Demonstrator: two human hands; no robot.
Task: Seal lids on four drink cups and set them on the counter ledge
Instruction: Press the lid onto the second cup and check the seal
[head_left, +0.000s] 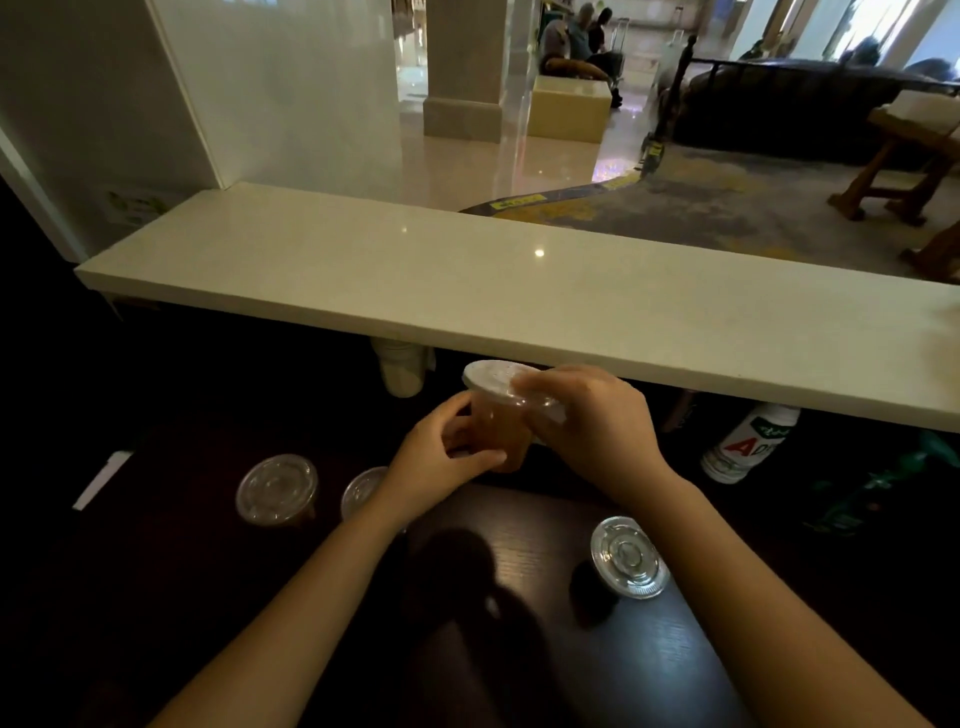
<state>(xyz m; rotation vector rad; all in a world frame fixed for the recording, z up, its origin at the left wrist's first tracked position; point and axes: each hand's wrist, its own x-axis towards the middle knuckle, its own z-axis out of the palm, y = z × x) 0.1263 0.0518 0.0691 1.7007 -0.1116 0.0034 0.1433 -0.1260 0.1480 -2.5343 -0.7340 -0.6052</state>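
Observation:
A clear plastic cup of brown drink (497, 431) is held up just below the white counter ledge (467, 291). My left hand (441, 462) grips its side and base. My right hand (592, 421) presses on the clear lid (493, 376) at the cup's rim. On the dark table stand two lidded cups, one at the left (277, 488) and one (362, 491) partly hidden behind my left forearm. A third lidded cup (628, 557) stands at the right, close to my right forearm.
A white bottle with a red and green label (745, 441) lies under the ledge at the right. A stack of white paper cups (400, 369) hangs under the ledge. A white strip (101, 480) lies far left. Beyond the ledge is a lobby with seated people.

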